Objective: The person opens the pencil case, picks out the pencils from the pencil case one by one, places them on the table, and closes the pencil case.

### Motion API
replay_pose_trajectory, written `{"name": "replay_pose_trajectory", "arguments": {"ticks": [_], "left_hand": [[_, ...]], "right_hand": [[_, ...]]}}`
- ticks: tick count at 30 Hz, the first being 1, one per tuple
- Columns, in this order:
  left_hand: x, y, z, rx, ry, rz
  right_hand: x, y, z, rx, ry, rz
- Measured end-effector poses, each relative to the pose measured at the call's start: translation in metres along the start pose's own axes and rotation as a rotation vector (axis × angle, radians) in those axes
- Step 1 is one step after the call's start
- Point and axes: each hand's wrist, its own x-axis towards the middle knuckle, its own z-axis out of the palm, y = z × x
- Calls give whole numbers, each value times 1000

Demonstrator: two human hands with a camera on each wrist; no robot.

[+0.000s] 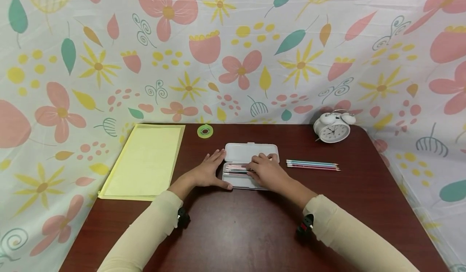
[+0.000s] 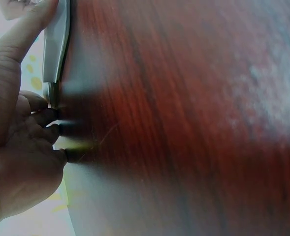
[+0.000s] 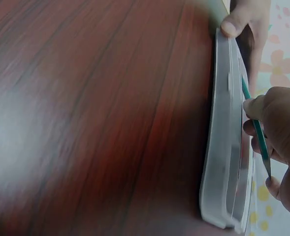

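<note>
The right hand point(image 1: 267, 171) holds a teal pencil point(image 3: 259, 137) at the open case point(image 1: 238, 181); the left hand point(image 1: 210, 172), spread wide, touches its nine-o'clock end. At two o'clock, the alarm clock's point(image 1: 332, 132) numerals are illegible.

The left arm point(image 1: 145, 233) and right arm point(image 1: 358, 229) reach in from the near side, the left hand point(image 1: 208, 172) spread, the right hand point(image 1: 268, 171) curled in a pinch.

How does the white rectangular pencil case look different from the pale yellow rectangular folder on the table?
The pale yellow rectangular folder is larger than the white rectangular pencil case. The case is open with slim pencils inside, whereas the folder lies flat. The left hand touches the case but not the folder. Both lie on the dark reddish-brown table.
</note>
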Motion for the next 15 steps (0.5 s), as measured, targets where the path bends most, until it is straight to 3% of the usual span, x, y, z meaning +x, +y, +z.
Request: {"name": "replay_pose_trajectory", "arguments": {"ticks": [11,15], "left_hand": [[1,2,0,22,0,-11],[1,1,1,14,-1,-14]], "right_hand": [[11,-9,5,-23,-3,26],[9,-7,6,-15,36,14]]}}
